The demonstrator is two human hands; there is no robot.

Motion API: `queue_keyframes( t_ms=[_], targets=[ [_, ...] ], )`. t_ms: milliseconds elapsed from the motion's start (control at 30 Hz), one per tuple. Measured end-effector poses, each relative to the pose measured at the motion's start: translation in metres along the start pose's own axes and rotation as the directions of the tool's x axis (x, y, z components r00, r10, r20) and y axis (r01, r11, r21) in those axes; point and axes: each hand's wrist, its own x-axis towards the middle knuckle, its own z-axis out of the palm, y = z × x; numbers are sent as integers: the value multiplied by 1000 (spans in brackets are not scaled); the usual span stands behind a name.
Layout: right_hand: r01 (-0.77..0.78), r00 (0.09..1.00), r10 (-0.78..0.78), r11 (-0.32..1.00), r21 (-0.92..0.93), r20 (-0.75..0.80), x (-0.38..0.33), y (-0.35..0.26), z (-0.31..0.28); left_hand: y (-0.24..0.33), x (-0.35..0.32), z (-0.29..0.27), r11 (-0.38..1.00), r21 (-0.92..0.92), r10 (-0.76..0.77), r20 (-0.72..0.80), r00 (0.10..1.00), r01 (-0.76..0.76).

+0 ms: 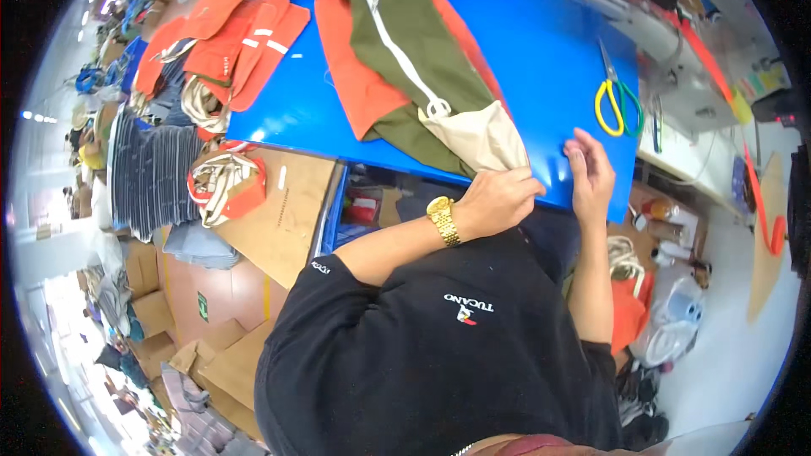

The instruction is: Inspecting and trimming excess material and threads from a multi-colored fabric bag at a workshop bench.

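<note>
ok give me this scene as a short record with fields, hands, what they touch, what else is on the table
surface: blue table
left hand: pressed on the cream end of the fabric piece, gold wristwatch on that wrist
right hand: flat on the blue table beside the cloth, holding nothing
fabric piece: orange, olive and cream panels with a white strip, spread flat
scissors: yellow and green handles, lying apart from both hands on the right
orange cut pieces: stacked at the table's left end
sewing machine: white, at the far right
</note>
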Motion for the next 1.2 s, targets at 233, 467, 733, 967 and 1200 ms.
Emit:
queue_keyframes(
  t_ms=[233, 467, 733, 967, 1200],
  targets=[
    [-162, 976, 144, 981, 103, 162, -1, -27, 18, 11, -16, 1, 980, -184, 112, 189, 976, -77],
    [-257, 931, 242, 966, 21, 273, 2, -35, 45, 5, -21, 3, 947, -294, 216, 280, 935, -131],
    [-380, 894, 335, 919, 108, 297, -29, -53, 25, -8, 1, -83, 977, -160, -180, -252, 951, 143],
    [-212, 944, 208, 977, -12, 257, -41, -69, 44, -11, 26, -85, 959, 202, -205, 15, 979, 197],
    [51, 971, -185, 774, -631, -149, 48, -27, -51, -18, 18, -77, 934, -94, -337, 89, 937, 345]
  ],
)
